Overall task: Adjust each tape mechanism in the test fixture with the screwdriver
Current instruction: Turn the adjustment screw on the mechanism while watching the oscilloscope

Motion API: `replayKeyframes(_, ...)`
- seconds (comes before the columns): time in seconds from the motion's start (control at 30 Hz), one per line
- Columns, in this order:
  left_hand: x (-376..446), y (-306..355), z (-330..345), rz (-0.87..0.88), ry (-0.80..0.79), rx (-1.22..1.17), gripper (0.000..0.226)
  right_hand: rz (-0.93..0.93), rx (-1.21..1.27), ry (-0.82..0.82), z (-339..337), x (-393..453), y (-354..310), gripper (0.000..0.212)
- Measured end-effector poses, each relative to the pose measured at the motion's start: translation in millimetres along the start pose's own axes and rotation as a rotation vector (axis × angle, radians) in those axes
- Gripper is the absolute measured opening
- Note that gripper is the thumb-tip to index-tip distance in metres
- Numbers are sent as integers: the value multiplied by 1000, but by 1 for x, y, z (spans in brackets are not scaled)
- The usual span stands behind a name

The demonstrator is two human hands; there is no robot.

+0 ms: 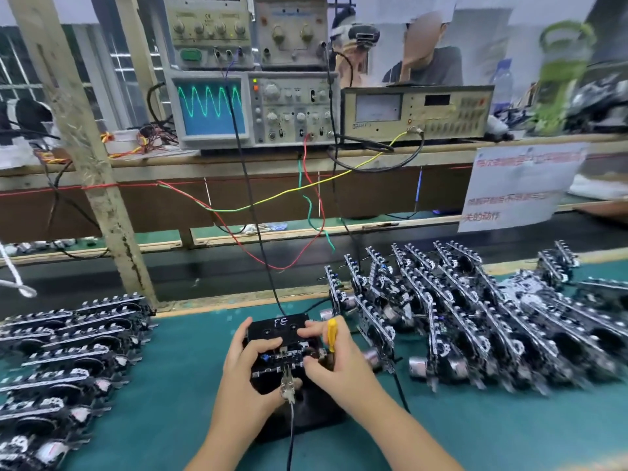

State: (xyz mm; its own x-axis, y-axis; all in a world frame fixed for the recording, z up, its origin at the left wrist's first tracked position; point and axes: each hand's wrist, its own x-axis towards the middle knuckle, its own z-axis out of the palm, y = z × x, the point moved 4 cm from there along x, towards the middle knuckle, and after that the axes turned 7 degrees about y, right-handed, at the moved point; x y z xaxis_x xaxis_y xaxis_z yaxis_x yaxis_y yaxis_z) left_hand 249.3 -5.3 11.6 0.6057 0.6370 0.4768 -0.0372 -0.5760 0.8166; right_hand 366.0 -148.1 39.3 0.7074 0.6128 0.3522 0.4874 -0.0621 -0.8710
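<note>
Bright, even light with faint shadows; the centre is sharp, while the wide-angle edges bend and smear, worst far right.

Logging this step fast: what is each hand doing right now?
Left hand: fingers curled over the tape mechanism in the test fixture, holding it.
Right hand: holding the yellow screwdriver, fingertips on the mechanism.
</note>
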Motion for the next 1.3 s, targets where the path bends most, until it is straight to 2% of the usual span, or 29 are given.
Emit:
replayKeyframes(0.7,0,6,2,-26,-46,-10,69,11,6,-8,-1,1,4,33)
replayKeyframes(0.97,1,10,1,-30,-48,-7,62,-4,-13,-6,-2,-1,-1,30)
replayKeyframes(1.3,1,14,-2,-27,-11,15,62,-47,-32,4,-3,-1,1,43)
